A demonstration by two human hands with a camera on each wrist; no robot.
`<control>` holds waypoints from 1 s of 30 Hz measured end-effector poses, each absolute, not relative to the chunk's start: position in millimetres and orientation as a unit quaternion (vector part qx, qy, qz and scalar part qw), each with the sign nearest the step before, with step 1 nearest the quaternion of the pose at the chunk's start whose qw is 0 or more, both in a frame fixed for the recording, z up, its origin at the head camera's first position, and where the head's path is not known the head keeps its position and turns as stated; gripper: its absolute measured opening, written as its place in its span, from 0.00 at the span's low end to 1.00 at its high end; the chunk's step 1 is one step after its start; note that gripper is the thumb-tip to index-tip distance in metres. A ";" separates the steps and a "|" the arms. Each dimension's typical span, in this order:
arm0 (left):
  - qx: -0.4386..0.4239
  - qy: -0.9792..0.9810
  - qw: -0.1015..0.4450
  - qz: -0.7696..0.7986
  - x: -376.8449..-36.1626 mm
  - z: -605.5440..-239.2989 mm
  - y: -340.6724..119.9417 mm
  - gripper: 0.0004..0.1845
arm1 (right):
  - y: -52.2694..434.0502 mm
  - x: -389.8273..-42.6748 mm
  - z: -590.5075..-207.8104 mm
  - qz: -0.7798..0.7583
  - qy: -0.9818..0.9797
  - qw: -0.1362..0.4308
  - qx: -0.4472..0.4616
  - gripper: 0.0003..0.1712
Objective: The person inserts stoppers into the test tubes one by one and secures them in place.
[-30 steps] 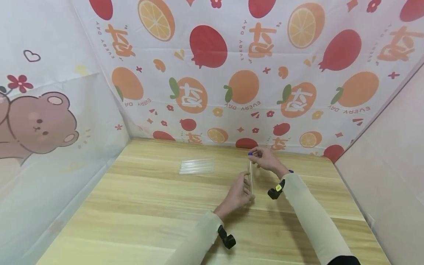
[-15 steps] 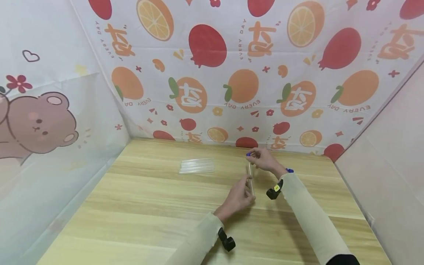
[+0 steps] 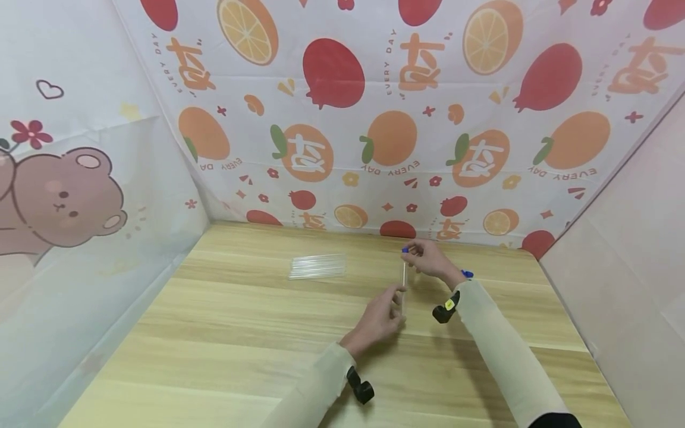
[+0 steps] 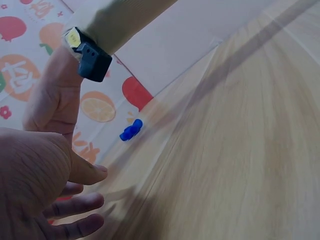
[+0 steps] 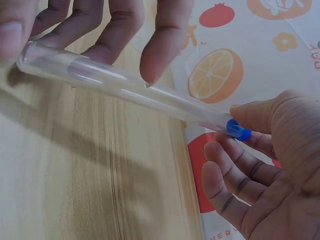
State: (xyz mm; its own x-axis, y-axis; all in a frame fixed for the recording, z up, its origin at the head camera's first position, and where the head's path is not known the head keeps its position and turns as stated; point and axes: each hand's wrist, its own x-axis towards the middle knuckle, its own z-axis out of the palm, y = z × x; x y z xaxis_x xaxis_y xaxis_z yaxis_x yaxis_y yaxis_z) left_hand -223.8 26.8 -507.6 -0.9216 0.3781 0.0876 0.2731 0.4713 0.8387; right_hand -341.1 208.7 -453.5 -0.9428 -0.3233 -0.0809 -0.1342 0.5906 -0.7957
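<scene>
My left hand holds a clear test tube near its lower end, between thumb and fingers. A blue stopper sits at the tube's far end, and the thumb and forefinger of my right hand pinch it there. The right hand's other fingers are spread below the stopper in the right wrist view. Above the table, the tube runs between the two hands. In the left wrist view, the left hand shows its thumb and fingers, but the tube itself cannot be made out.
Several clear tubes lie side by side on the wooden table, left of the hands. Blue pieces lie on the table beyond the right wrist. A fruit-printed sheet hangs along the back edge, with pale walls at both sides.
My left hand has shifted slightly left with the tube's lower end. My right hand stays almost in place at the stopper, which moved slightly left and then back right.
</scene>
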 end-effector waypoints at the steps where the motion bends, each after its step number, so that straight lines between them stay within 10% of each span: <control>1: 0.189 0.857 0.055 0.476 -223.8 -507.6 25.8 0.36 | 209.1 -340.9 -453.8 -0.437 0.883 0.112 -0.129 0.21; 30: 0.199 0.923 -0.039 0.328 -250.7 -518.5 -7.0 0.18 | 248.5 -319.9 -479.9 -0.439 0.889 0.116 -0.056 0.17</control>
State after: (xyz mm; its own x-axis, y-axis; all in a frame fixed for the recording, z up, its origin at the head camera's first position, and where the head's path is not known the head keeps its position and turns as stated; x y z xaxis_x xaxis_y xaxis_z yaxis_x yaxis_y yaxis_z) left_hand -250.7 -7.0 -518.5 -0.9173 0.3422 0.2035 0.3938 0.7054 0.5894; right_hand -319.9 248.5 -479.9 -0.9670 -0.2013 -0.1563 0.0016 0.6085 -0.7935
